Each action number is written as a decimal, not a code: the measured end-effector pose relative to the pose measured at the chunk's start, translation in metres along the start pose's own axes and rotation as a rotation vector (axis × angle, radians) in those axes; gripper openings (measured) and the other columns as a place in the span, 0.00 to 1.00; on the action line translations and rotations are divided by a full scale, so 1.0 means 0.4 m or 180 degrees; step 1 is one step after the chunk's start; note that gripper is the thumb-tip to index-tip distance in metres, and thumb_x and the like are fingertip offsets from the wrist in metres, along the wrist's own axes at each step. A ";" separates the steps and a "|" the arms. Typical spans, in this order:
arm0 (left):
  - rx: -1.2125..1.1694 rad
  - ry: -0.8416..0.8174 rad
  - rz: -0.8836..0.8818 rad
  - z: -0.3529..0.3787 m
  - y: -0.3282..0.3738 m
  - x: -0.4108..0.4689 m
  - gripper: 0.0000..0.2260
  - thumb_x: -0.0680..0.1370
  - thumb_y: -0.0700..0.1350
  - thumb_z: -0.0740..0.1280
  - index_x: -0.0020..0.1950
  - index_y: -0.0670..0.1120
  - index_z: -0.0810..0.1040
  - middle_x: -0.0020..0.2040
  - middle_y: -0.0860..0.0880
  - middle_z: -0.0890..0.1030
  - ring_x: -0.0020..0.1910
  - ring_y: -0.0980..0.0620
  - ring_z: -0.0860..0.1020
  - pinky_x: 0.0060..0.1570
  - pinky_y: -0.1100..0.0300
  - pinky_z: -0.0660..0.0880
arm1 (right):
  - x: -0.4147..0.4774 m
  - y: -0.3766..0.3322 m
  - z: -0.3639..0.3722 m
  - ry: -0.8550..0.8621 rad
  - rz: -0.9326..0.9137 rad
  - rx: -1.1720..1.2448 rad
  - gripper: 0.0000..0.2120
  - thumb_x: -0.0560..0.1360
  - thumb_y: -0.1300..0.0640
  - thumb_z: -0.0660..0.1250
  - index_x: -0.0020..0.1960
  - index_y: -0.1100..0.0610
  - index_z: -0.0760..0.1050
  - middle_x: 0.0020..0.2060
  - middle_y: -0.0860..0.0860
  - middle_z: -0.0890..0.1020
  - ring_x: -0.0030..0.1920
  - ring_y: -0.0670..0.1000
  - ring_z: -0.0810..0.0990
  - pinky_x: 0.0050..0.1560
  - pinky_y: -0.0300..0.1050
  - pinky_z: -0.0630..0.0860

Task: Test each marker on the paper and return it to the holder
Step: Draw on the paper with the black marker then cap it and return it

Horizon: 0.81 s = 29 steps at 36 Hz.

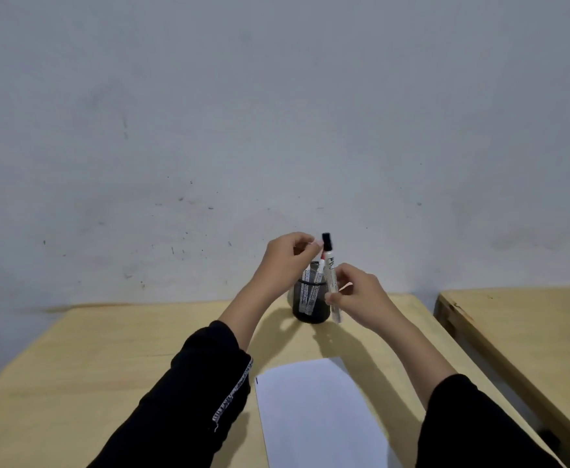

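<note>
Our right hand (357, 295) pinches a black-capped marker (331, 278) upright, just right of the mesh holder (311, 304) at the table's far edge; our left hand (285, 256) curls over the holder, grasp unclear; paper (317, 413) lies near; lower the marker straight into the holder

Right hand (354, 292) holds black-capped marker (331, 275) upright beside holder (311, 304).
</note>
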<state>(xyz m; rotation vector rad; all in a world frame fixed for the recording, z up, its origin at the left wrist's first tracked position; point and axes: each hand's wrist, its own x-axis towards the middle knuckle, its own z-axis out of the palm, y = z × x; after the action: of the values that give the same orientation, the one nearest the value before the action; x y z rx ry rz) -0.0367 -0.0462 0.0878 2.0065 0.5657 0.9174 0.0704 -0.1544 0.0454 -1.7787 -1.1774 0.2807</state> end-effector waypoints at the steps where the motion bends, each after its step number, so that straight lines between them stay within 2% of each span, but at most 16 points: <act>1: 0.0071 -0.0022 -0.0011 -0.003 -0.011 0.011 0.10 0.78 0.48 0.66 0.53 0.43 0.80 0.45 0.48 0.81 0.45 0.53 0.78 0.48 0.63 0.74 | 0.019 0.003 -0.002 0.0088 0.0002 0.0003 0.11 0.69 0.65 0.69 0.39 0.51 0.70 0.39 0.50 0.78 0.39 0.53 0.77 0.36 0.38 0.70; 3: 0.0319 -0.0074 0.0022 -0.006 -0.046 0.027 0.06 0.78 0.49 0.66 0.49 0.46 0.78 0.45 0.46 0.79 0.45 0.51 0.76 0.51 0.55 0.75 | 0.057 0.009 -0.005 0.0297 -0.0019 0.0033 0.09 0.69 0.65 0.69 0.40 0.54 0.71 0.38 0.50 0.78 0.39 0.53 0.78 0.34 0.34 0.69; 5: 0.0753 -0.0153 -0.0037 -0.004 -0.094 0.037 0.08 0.77 0.49 0.66 0.52 0.46 0.77 0.48 0.44 0.78 0.49 0.48 0.76 0.56 0.50 0.74 | 0.089 0.013 -0.006 0.0553 -0.0009 0.0135 0.08 0.70 0.64 0.69 0.43 0.56 0.71 0.39 0.52 0.79 0.39 0.53 0.78 0.34 0.33 0.70; 7: 0.1032 -0.0207 -0.0191 0.003 -0.142 0.041 0.18 0.76 0.52 0.67 0.61 0.42 0.75 0.55 0.44 0.76 0.56 0.48 0.75 0.59 0.55 0.72 | 0.120 0.015 -0.010 0.0794 0.0002 0.0287 0.07 0.71 0.64 0.68 0.45 0.57 0.72 0.40 0.52 0.80 0.41 0.52 0.78 0.37 0.32 0.72; 9: 0.1075 -0.0211 -0.0338 0.015 -0.185 0.042 0.24 0.74 0.54 0.69 0.64 0.41 0.73 0.56 0.46 0.73 0.59 0.49 0.72 0.57 0.60 0.69 | 0.146 0.017 -0.013 0.0956 0.0004 0.0471 0.06 0.72 0.64 0.67 0.46 0.58 0.72 0.43 0.54 0.79 0.44 0.52 0.78 0.44 0.39 0.76; 11: 0.1015 -0.0212 -0.0460 0.032 -0.219 0.046 0.27 0.72 0.56 0.71 0.64 0.42 0.73 0.54 0.48 0.72 0.59 0.49 0.72 0.53 0.62 0.67 | 0.170 0.022 -0.012 0.1051 0.0028 0.0569 0.06 0.72 0.64 0.66 0.47 0.58 0.72 0.48 0.57 0.78 0.47 0.54 0.79 0.50 0.49 0.78; 14: 0.0837 -0.0207 -0.0610 0.060 -0.254 0.058 0.25 0.69 0.56 0.75 0.59 0.43 0.75 0.51 0.49 0.72 0.53 0.51 0.71 0.47 0.62 0.66 | 0.196 0.037 0.000 0.1120 0.0104 0.0445 0.04 0.74 0.62 0.65 0.47 0.58 0.71 0.51 0.59 0.75 0.46 0.52 0.76 0.51 0.48 0.75; 16: 0.0689 -0.0212 -0.0643 0.081 -0.273 0.065 0.23 0.67 0.55 0.76 0.56 0.46 0.76 0.51 0.49 0.74 0.51 0.53 0.72 0.41 0.66 0.66 | 0.207 0.056 0.011 0.1071 0.0216 0.0367 0.04 0.74 0.61 0.64 0.47 0.60 0.72 0.50 0.60 0.76 0.46 0.55 0.76 0.52 0.51 0.75; 18: 0.0474 -0.0212 -0.0665 0.104 -0.296 0.071 0.21 0.65 0.55 0.77 0.52 0.50 0.76 0.52 0.49 0.77 0.51 0.53 0.75 0.41 0.69 0.67 | 0.214 0.077 0.022 0.0978 0.0334 0.0303 0.05 0.74 0.60 0.64 0.48 0.62 0.74 0.49 0.61 0.77 0.48 0.57 0.77 0.51 0.52 0.75; 20: 0.0291 -0.0207 -0.0686 0.120 -0.314 0.074 0.21 0.64 0.54 0.78 0.52 0.53 0.74 0.53 0.49 0.78 0.52 0.53 0.76 0.43 0.66 0.70 | 0.217 0.093 0.030 0.0868 0.0429 0.0273 0.05 0.73 0.61 0.65 0.48 0.62 0.75 0.47 0.60 0.79 0.45 0.57 0.77 0.45 0.47 0.72; 23: 0.0182 -0.0174 -0.0672 0.137 -0.336 0.079 0.26 0.63 0.54 0.78 0.57 0.50 0.74 0.55 0.49 0.78 0.56 0.52 0.76 0.50 0.61 0.72 | 0.223 0.106 0.039 0.0657 0.0524 0.0315 0.08 0.71 0.64 0.66 0.50 0.62 0.74 0.41 0.54 0.78 0.38 0.49 0.75 0.35 0.37 0.70; 25: 0.0123 -0.0169 -0.0674 0.144 -0.343 0.081 0.30 0.62 0.56 0.78 0.60 0.49 0.73 0.57 0.50 0.77 0.57 0.53 0.75 0.55 0.57 0.73 | 0.227 0.111 0.042 0.0498 0.0509 0.0329 0.10 0.72 0.63 0.65 0.54 0.60 0.72 0.42 0.51 0.77 0.37 0.45 0.74 0.31 0.30 0.69; 27: 0.0015 -0.0195 -0.0668 0.151 -0.352 0.082 0.32 0.60 0.59 0.76 0.60 0.51 0.73 0.57 0.51 0.78 0.58 0.54 0.76 0.59 0.53 0.75 | 0.233 0.112 0.044 0.0351 0.0454 0.0265 0.11 0.75 0.62 0.62 0.57 0.60 0.71 0.47 0.53 0.77 0.43 0.49 0.75 0.36 0.33 0.70; 29: -0.0070 -0.0212 -0.0641 0.155 -0.362 0.083 0.32 0.60 0.60 0.76 0.60 0.53 0.73 0.57 0.52 0.79 0.58 0.55 0.77 0.59 0.51 0.76 | 0.240 0.114 0.044 0.0204 0.0436 0.0069 0.10 0.77 0.59 0.59 0.57 0.61 0.73 0.51 0.56 0.77 0.50 0.53 0.75 0.43 0.41 0.69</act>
<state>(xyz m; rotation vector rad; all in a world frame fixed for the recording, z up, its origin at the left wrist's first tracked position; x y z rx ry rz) 0.0245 0.0237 -0.0436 1.9129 0.7028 0.7293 0.1355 -0.0703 0.0275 -1.8391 -1.0058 0.3130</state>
